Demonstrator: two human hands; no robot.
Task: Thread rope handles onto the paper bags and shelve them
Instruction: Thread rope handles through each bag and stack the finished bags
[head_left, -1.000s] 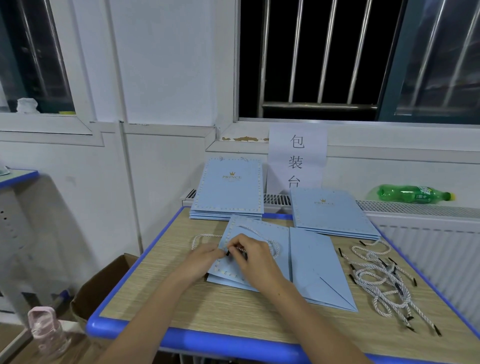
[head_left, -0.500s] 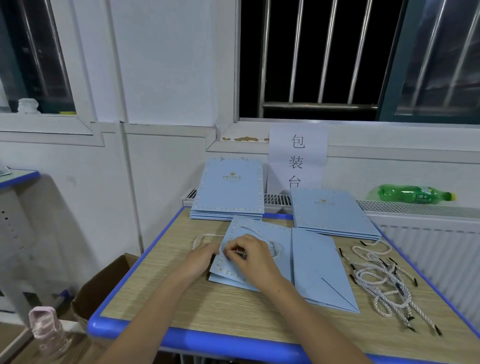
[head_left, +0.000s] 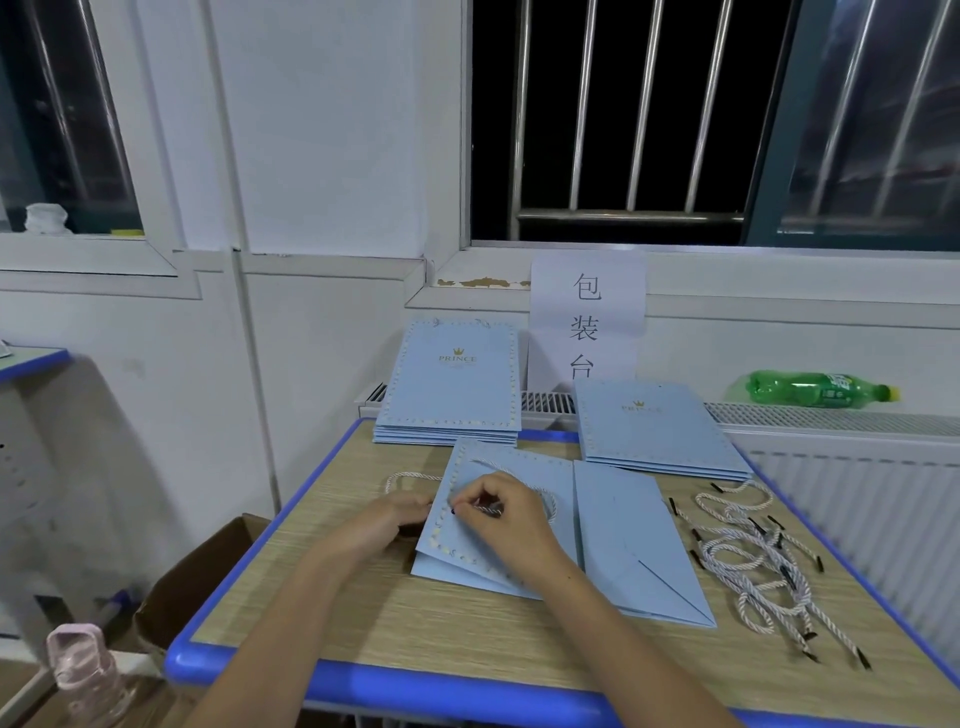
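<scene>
The table (head_left: 322, 613) has a wood-grain top with a blue rim. A white radiator (head_left: 857, 467) runs along its far and right sides.

At the far left corner lies a stack of flat blue paper bags (head_left: 452, 395) printed "PRINCE". A second stack of paper bags (head_left: 654, 431) lies at the far edge, right of centre.

The paper bag being worked (head_left: 524, 478) lies flat at the middle of the table, tilted, with its upper edge towards the left edge. A further flat bag (head_left: 634, 540) lies just to its right, touching it.

Near the right edge lies a loose heap of white twisted rope handles (head_left: 753, 561) with black tips.

One rope handle (head_left: 410, 477) is on the worked bag: a loop shows beyond the bag's left side, and another stretch arcs across the bag face.

The right hand (head_left: 498, 519) rests on the bag, with fingers curled and pinching the rope near the bag's left rim. The left hand (head_left: 387, 522) sits at the same rim, fingers tucked at or under the bag's edge; its grip cannot be determined.

A green bottle (head_left: 815, 389) lies on the radiator top. A paper sign (head_left: 587, 312) hangs on the wall behind the stacks.
</scene>
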